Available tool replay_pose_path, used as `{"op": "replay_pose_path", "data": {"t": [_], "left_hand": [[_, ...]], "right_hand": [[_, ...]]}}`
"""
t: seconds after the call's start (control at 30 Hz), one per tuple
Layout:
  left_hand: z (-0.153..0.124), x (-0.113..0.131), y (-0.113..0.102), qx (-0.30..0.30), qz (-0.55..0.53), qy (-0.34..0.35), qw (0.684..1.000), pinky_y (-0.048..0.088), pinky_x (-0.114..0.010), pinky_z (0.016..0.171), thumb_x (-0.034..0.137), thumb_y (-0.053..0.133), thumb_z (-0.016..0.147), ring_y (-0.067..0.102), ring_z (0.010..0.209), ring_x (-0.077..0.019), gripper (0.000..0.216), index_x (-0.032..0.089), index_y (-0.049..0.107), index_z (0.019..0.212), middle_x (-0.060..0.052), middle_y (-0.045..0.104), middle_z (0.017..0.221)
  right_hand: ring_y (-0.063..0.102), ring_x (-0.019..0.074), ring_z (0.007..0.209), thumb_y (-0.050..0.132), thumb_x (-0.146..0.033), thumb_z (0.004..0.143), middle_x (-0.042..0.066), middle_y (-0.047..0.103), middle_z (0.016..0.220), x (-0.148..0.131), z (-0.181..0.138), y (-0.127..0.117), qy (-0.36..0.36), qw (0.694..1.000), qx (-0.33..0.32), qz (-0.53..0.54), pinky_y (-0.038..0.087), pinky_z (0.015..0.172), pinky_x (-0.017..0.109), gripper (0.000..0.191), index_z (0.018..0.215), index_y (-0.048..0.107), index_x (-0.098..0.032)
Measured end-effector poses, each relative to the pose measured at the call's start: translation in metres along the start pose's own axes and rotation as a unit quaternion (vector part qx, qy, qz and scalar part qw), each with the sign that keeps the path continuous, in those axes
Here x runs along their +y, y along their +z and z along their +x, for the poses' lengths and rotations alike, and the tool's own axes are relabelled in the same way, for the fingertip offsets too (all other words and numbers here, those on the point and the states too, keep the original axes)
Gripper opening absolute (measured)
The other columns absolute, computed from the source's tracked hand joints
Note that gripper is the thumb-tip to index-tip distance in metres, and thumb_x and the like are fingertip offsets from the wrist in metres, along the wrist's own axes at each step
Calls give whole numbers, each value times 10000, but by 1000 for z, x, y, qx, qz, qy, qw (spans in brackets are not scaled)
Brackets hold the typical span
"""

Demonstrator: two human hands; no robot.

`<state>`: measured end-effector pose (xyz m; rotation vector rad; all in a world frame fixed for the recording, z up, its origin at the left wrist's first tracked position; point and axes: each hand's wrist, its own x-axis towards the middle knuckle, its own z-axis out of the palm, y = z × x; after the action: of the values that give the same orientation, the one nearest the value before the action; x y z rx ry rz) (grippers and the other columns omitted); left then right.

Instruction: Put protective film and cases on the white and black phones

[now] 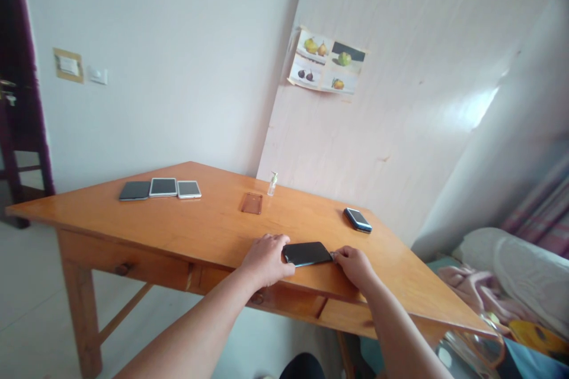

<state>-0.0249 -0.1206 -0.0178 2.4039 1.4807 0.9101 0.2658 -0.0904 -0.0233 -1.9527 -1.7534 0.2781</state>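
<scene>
Roughly midway along the front edge of the tabletop [208,231], a dark phone [307,253] lies between the two hands, screen up and its long side running across. The left hand [267,260] is partly closed around the phone's left end, thumb on the near side and fingers on the far side, gripping it. The right hand [354,265] has its fingers drawn together at the opposite end, touching or just beside that corner; whether it pinches something small there, I cannot tell. Both forearms cross the front edge, above the drawers.

Beyond the phone, a stretch of wood separates it from a brown case [252,204], lying flat, and a small pump bottle [272,184] standing upright near the back edge. Toward the right side edge, well apart from the right hand, sits a thick stack of devices [358,220]. Far off to the left, near the back edge, a dark tablet [134,191], a white-framed tablet [163,187] and a smaller white device [189,189] lie close together in a row.
</scene>
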Motion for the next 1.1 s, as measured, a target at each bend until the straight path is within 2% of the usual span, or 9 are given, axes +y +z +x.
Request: {"op": "replay_pose_path", "data": {"t": [0.23, 0.37, 0.5, 0.6, 0.73, 0.9, 0.97, 1.1], "left_hand": [[-1, 1, 1, -1, 2, 5, 1000, 414, -395, 973, 353, 611, 698, 539, 1126, -294, 522, 208, 555, 1196, -99, 621, 1182], [-2, 0, 3, 10, 6, -4, 1000, 366, -425, 1032, 436, 592, 730, 481, 1220, -317, 552, 182, 549, 1217, -133, 571, 1271], [0, -4, 8, 21, 28, -21, 999, 278, -475, 1095, 507, 598, 726, 378, 1322, -371, 519, 148, 615, 1100, -181, 557, 1300], [0, -5, 8, 16, 24, -17, 999, 274, -481, 1094, 518, 612, 725, 361, 1334, -379, 456, 164, 641, 1011, -171, 579, 1272], [-1, -3, 2, 14, 6, -5, 1000, 349, -442, 1029, 471, 651, 721, 462, 1248, -340, 419, 193, 606, 1032, -127, 629, 1166], [-6, 2, -3, 39, -22, 18, 999, 404, -366, 938, 335, 665, 744, 594, 1046, -253, 533, 234, 485, 1235, -74, 656, 1074], [-7, 1, -2, 49, -31, 37, 998, 408, -355, 934, 272, 661, 745, 601, 1032, -239, 570, 239, 451, 1274, -64, 661, 1074], [-9, -3, 1, 62, -30, 52, 996, 420, -354, 920, 189, 636, 756, 612, 994, -229, 591, 253, 423, 1304, -48, 675, 1051]], "right_hand": [[620, 170, 728, 537, -410, 802, 22, 711, 755, -3, -17, -1, 25, 999, 23, 7, 384, 608, 239, 257, 763, 686, -204], [635, 191, 785, 509, -428, 822, 35, 720, 807, -16, -22, 1, 42, 998, 45, 6, 391, 639, 255, 275, 827, 701, -233], [635, 205, 867, 489, -466, 843, 50, 715, 910, -24, -28, 2, 44, 997, 49, -29, 392, 685, 269, 306, 890, 709, -259], [630, 205, 884, 492, -467, 847, 61, 704, 939, -26, -30, 3, 47, 997, 51, -31, 392, 706, 271, 308, 891, 711, -253], [620, 215, 883, 515, -440, 829, 63, 699, 944, -27, -32, 5, 53, 996, 70, -9, 380, 697, 282, 271, 849, 712, -256], [619, 226, 809, 592, -422, 744, 53, 703, 801, -24, -33, 5, 55, 986, 114, 111, 383, 667, 288, 219, 716, 705, -237], [625, 217, 773, 574, -448, 753, 47, 703, 759, -23, -32, 6, 54, 980, 129, 144, 400, 652, 279, 261, 736, 706, -224], [628, 200, 750, 459, -530, 822, 69, 713, 813, -29, -26, 8, 52, 959, 188, 207, 436, 644, 265, 437, 897, 693, -169]]}}
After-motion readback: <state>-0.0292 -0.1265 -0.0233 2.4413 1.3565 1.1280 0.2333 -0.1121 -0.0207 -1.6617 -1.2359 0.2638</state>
